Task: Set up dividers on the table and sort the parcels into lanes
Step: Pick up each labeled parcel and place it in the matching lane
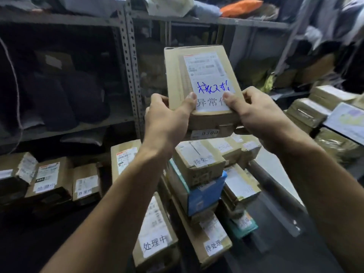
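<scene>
Both hands, left hand (167,117) and right hand (254,113), grip the labelled cardboard parcel (201,83) up above the parcel stack (199,166), label facing up, probably to read which lane it goes in.

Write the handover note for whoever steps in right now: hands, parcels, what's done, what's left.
Left hand and right hand both grip the near end of a cardboard parcel, held up with its label facing the camera; thumbs lie on the label.
Unsorted pile of parcels sits right below the hands. Three boxes stand at the left under the shelf; more are stacked at right.
No dividers can be seen.
Left: place this parcel, then sort the pile.
</scene>
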